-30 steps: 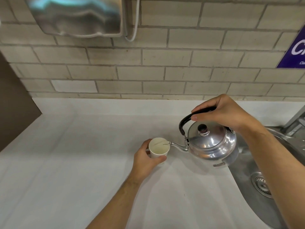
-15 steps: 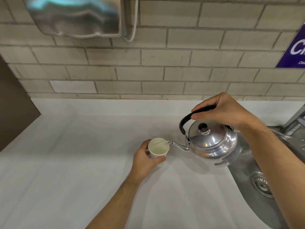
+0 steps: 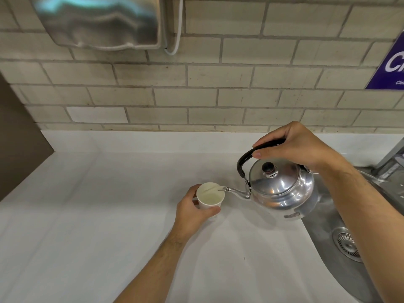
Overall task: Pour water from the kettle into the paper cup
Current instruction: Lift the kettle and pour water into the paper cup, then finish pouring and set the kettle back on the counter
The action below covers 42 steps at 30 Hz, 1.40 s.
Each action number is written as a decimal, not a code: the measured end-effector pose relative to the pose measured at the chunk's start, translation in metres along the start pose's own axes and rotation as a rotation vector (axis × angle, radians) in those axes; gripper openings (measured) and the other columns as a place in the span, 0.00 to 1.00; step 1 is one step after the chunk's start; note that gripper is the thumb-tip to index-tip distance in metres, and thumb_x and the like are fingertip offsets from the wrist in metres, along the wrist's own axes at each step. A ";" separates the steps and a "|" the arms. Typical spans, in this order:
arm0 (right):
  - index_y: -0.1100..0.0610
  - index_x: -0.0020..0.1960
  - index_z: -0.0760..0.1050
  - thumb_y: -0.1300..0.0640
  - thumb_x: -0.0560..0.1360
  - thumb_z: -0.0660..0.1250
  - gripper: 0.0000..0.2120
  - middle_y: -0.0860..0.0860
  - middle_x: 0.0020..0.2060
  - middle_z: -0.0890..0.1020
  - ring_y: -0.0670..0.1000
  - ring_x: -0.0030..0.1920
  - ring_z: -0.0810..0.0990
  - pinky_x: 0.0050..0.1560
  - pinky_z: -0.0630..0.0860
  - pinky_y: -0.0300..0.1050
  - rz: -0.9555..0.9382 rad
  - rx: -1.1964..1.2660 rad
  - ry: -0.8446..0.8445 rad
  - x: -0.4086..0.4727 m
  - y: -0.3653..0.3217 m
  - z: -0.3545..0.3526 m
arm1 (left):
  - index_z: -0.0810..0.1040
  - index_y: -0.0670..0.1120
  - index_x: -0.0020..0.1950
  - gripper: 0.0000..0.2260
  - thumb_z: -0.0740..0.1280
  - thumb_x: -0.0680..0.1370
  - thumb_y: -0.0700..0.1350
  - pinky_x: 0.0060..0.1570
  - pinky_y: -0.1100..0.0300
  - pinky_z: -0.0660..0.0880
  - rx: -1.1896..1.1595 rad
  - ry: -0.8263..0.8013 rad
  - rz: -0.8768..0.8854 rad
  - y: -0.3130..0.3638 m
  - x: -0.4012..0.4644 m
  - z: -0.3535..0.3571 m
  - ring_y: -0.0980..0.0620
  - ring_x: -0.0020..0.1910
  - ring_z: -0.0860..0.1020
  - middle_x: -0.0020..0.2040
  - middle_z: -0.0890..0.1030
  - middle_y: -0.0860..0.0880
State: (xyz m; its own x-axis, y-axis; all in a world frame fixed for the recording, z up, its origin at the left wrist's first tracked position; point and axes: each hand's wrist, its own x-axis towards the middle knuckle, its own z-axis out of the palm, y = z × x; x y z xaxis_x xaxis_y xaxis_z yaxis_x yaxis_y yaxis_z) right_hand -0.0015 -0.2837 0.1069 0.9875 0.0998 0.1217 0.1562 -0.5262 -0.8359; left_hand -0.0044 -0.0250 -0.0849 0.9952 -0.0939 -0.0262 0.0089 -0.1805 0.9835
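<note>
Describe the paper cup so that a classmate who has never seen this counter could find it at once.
Start at the steel sink on the right and move left along the white counter, past the shiny kettle. The paper cup sits at the spout's tip, wrapped by the left hand. It is small, white and open-topped.

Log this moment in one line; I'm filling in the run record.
phase: pouring | right hand: grips kettle handle, spout over paper cup | left hand: steadies cup on counter

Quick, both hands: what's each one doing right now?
Left hand: closed around the paper cup, steadying it on the counter.
Right hand: closed on the kettle handle, tilting its spout over the cup.
</note>
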 end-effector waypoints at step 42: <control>0.61 0.54 0.87 0.64 0.71 0.81 0.12 0.41 0.37 0.89 0.35 0.35 0.86 0.39 0.78 0.27 0.182 0.534 0.637 0.049 0.116 0.047 | 0.78 0.57 0.57 0.27 0.81 0.62 0.40 0.47 0.61 0.79 0.015 -0.017 -0.077 0.012 -0.006 -0.001 0.55 0.51 0.81 0.52 0.83 0.55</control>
State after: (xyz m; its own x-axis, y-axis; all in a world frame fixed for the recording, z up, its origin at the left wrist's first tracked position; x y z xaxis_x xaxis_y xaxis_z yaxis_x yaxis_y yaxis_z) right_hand 0.0639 -0.3004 -0.0096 0.8436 -0.5267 0.1050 0.1217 -0.0029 -0.9926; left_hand -0.0104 -0.0259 -0.0729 0.9898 -0.0959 -0.1051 0.0840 -0.2022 0.9757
